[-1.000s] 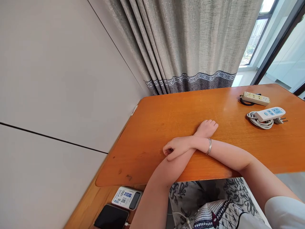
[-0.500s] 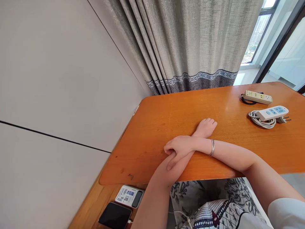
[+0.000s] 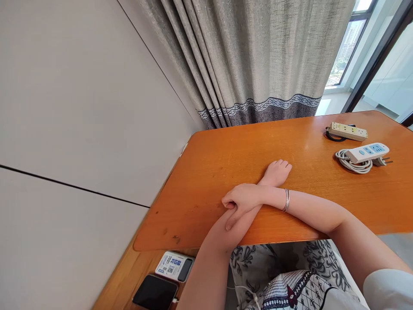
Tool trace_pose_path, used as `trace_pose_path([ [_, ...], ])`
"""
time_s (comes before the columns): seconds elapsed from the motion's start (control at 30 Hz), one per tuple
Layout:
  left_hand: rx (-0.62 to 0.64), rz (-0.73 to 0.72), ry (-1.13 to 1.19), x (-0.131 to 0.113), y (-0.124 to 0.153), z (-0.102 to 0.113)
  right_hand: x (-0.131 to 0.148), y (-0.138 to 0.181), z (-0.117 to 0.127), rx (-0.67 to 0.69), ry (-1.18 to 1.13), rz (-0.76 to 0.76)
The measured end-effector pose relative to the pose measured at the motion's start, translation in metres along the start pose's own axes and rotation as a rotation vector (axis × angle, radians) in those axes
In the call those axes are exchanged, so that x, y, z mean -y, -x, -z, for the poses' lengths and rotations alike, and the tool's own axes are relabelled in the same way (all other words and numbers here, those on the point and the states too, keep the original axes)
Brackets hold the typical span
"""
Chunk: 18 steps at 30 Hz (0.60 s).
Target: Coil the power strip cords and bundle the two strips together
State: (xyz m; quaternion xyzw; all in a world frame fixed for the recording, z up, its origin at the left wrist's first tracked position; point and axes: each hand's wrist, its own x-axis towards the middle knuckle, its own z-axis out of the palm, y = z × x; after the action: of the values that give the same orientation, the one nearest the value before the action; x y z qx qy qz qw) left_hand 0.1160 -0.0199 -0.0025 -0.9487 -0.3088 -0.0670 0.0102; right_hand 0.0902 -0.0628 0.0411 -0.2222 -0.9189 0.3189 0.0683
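My forearms lie crossed on the orange-brown wooden table [image 3: 213, 159] near its front edge. The left arm is underneath, and my left hand [image 3: 276, 173] rests back-up on the tabletop beyond the crossing. Its fingers are curled under, with nothing seen in them. My right hand [image 3: 242, 199] lies across the left forearm [image 3: 240, 232], thumb on the near side and bent fingers round the far side. Silvery bracelets [image 3: 286, 200] circle the right wrist.
At the table's right lie a white power strip [image 3: 368, 152] with coiled grey cable and a yellowed power strip [image 3: 349, 131]. Below the left edge sit a black-screened phone [image 3: 155, 292] and a white labelled device [image 3: 174, 265]. A grey curtain [image 3: 258, 56] hangs behind; a pale panelled wall [image 3: 74, 107] stands left.
Both hands keep the same crossed pose. The view has shifted very slightly.
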Motion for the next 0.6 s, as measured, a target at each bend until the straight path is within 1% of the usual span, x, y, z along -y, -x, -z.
trace_pose_path([
  [0.1,-0.001,0.005,0.011,0.0002,-0.0001,-0.0005,0.0002,0.0017,0.0013,-0.005,-0.024,0.052],
  [0.2,0.002,0.006,0.023,-0.0006,0.0,-0.0009,0.0,0.0003,0.0013,0.017,-0.048,0.049],
  [0.3,0.008,0.012,0.03,-0.0009,0.0006,-0.0004,0.0015,-0.0016,0.0001,0.004,0.003,0.021],
  [0.43,0.003,0.023,0.033,-0.0001,0.001,0.0017,0.0054,0.0007,0.0003,-0.03,0.074,0.06],
  [0.5,-0.006,0.029,0.036,-0.0003,0.001,0.0032,0.0059,0.0024,0.0014,-0.042,0.061,0.086],
  [0.6,-0.025,0.035,0.044,-0.0026,0.0019,0.0068,0.003,0.0015,0.002,-0.012,0.015,0.086],
])
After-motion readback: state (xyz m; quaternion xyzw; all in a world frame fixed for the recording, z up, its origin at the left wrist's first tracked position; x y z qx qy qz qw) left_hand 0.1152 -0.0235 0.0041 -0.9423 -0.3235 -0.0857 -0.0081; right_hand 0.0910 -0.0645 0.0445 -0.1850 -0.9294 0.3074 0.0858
